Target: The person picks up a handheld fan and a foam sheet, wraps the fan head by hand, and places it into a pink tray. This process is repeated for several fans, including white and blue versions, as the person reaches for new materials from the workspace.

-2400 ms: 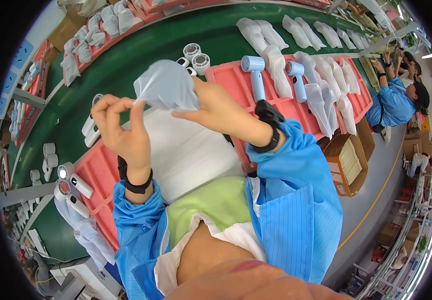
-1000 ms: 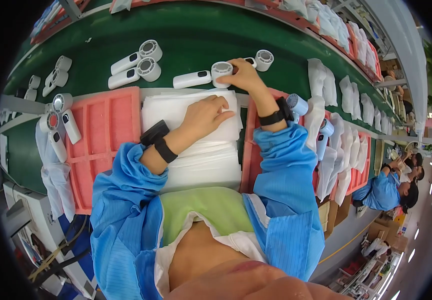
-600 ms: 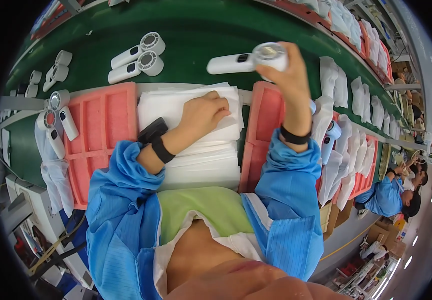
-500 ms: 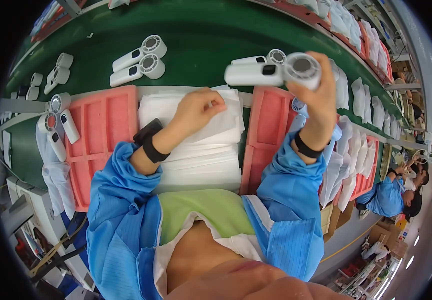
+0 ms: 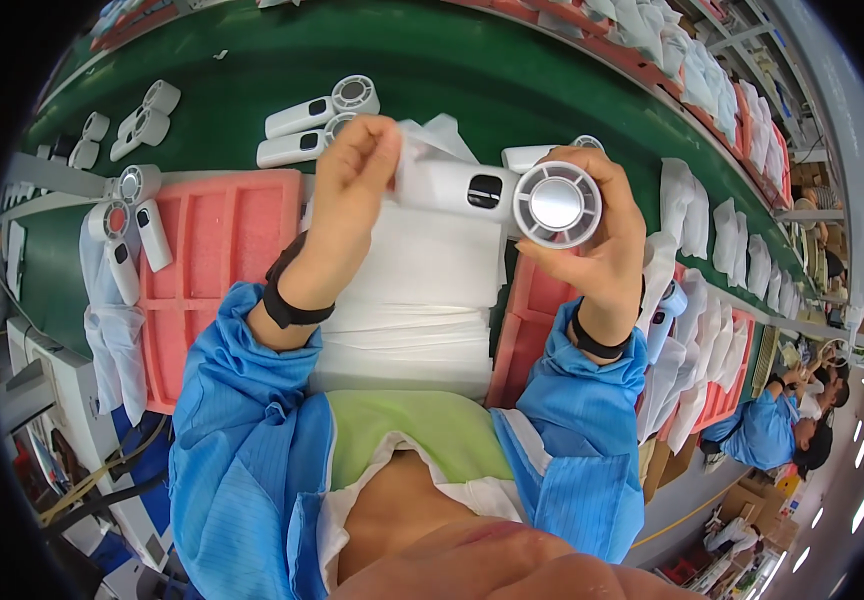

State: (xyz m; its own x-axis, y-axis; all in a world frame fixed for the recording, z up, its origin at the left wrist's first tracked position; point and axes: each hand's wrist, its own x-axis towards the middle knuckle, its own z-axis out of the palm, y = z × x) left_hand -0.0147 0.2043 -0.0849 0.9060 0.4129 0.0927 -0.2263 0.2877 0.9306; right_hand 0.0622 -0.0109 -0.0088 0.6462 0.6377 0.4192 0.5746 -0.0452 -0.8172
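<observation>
My right hand (image 5: 607, 225) grips a white handheld fan (image 5: 556, 204) by its round ringed head, above the bench. The fan's handle points left, and its lower end sits inside a thin translucent white bag (image 5: 439, 137). Fingers of my left hand (image 5: 354, 172) pinch the bag's edge near that end. Below both hands lies a stack of flat white bags (image 5: 407, 265), between two pink trays. Beyond my left hand, two more white fans (image 5: 300, 114) lie side by side on the green bench, one partly hidden by the hand.
The left pink tray (image 5: 222, 235) has shallow compartments; the right pink tray (image 5: 542, 285) lies partly behind my right arm. Bagged fans (image 5: 692, 310) fill a tray at the right. Loose fans (image 5: 142, 120) stand on the green bench (image 5: 252, 60). A person in blue (image 5: 762, 425) works farther right.
The fan has come down and nearer in my right hand. My left hand has risen from the stack with a bag, which now surrounds the handle's end.
</observation>
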